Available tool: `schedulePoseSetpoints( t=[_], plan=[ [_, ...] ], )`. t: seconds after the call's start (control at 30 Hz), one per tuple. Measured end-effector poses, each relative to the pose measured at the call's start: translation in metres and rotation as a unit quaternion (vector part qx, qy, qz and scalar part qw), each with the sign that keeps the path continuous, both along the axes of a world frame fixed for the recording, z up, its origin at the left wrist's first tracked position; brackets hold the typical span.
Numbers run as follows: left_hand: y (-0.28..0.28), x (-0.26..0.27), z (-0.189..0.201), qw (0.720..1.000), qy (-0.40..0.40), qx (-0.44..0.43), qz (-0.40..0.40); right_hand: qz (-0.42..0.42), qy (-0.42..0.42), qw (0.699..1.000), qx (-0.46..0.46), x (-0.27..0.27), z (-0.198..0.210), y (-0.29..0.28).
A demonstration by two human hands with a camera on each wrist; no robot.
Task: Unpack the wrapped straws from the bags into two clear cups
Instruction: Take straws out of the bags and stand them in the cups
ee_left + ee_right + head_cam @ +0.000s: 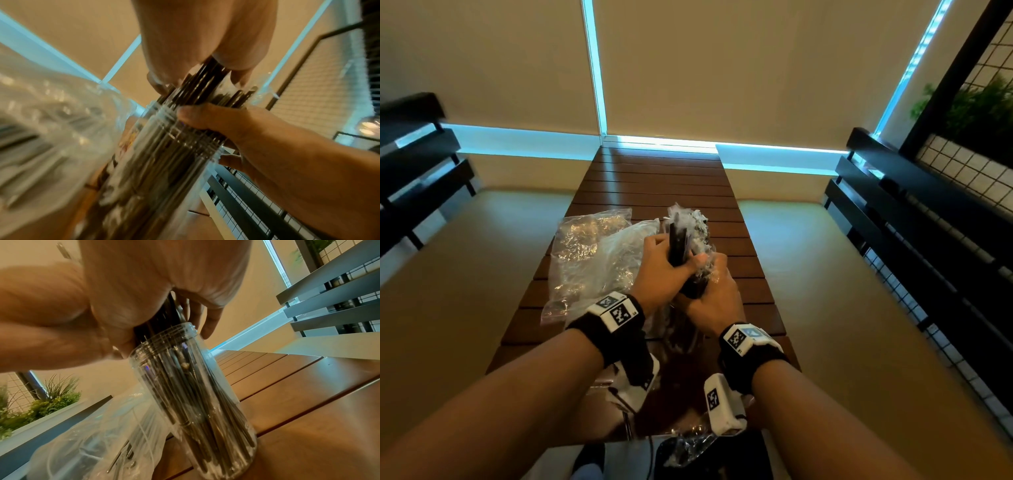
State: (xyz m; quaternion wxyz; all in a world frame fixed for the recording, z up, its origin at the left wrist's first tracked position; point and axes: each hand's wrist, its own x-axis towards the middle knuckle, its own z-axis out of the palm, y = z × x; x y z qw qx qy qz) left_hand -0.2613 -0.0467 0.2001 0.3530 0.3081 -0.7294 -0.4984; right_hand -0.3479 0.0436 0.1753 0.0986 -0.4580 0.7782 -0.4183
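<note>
A clear cup (224, 395) with a threaded rim stands on the wooden table (661, 178), packed with dark wrapped straws (185, 394). Their tops stick out above both hands (681, 236). My left hand (664, 270) grips the upper part of the straw bundle (205, 78). Just below it, my right hand (712, 305) curls round the cup's neck (164, 123), thumb on the threads and fingers on the far side. Clear plastic bags (592, 253) lie left of the cup; one still holds a few straws (123, 456). I see only this one cup.
The slatted table is narrow, with pale floor on both sides. Black slatted benches (914, 205) flank it left and right. A wire grid with green plants (976, 106) stands at the far right. Crumpled clear plastic (688, 445) lies at the table's near edge.
</note>
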Motion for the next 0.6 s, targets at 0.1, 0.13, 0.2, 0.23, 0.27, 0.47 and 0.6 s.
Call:
schedulePoseSetpoints(
  t=[0.1, 0.13, 0.2, 0.23, 0.27, 0.47, 0.6],
  plan=[
    [-0.001, 0.006, 0.025, 0.995, -0.01, -0.093, 0.037, 0.002, -0.012, 1.0, 0.014, -0.001, 0.001, 0.001],
    [-0.002, 0.007, 0.036, 0.988, 0.0, -0.151, 0.043, 0.003, -0.014, 1.0, 0.018, 0.0, 0.002, 0.0],
    [-0.007, 0.006, 0.054, 0.963, 0.011, -0.269, 0.02, 0.001, -0.013, 1.0, 0.022, 0.0, 0.003, 0.0],
    [-0.007, 0.004, 0.062, 0.948, -0.011, -0.317, -0.001, -0.001, -0.013, 1.0, 0.023, 0.0, 0.003, 0.0],
    [-0.008, 0.001, 0.068, 0.932, -0.054, -0.358, -0.019, -0.002, -0.013, 1.0, 0.022, 0.0, 0.003, 0.0],
    [-0.005, 0.004, 0.034, 0.889, -0.223, -0.385, -0.112, 0.009, -0.023, 1.0, 0.011, -0.002, 0.001, -0.001],
    [0.0, 0.011, 0.008, 0.882, -0.292, -0.34, -0.143, 0.022, -0.003, 1.0, 0.017, -0.004, 0.001, -0.001]
  ],
)
